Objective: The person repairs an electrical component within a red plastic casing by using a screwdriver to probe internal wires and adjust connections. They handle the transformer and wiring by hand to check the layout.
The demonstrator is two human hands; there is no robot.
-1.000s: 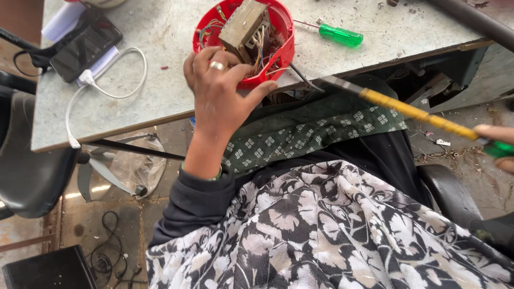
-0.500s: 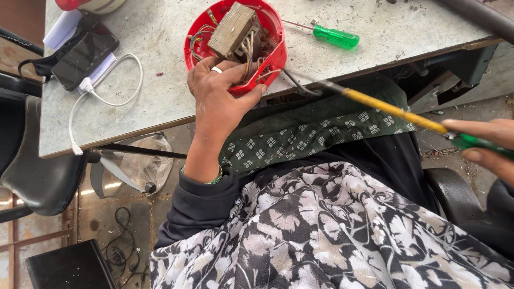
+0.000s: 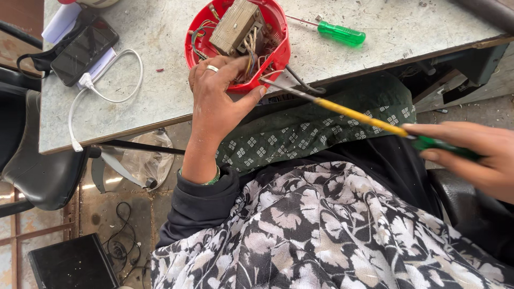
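Left grip (image 3: 217,101) lies on the near rim of a round red plastic housing (image 3: 278,53), fingers curled over the edge and thumb stretched toward 3 o'clock along the rim; a ring shows on 1 finger, and a green bangle sits at the wrist. Right grip (image 3: 471,158) is closed around the green handle of a long screwdriver (image 3: 353,113), whose yellow shaft runs up toward 10 o'clock, its dark metal tip reaching the housing's near edge just beside the left thumb.

That red housing stands on the grey bench (image 3: 150,101), close to its near edge, at about 12 o'clock from the left wrist. Inside it sits a tan transformer block (image 3: 235,24) amid thin coloured wires, and a dark cable loops out over the rim at 4 o'clock. A second screwdriver with a green handle (image 3: 340,33) lies on the bench at 3 o'clock from the housing, apart from it. At 9 o'clock, well apart, a black phone (image 3: 84,49) rests on white paper, with a white charging cable (image 3: 107,88) curling beside it.
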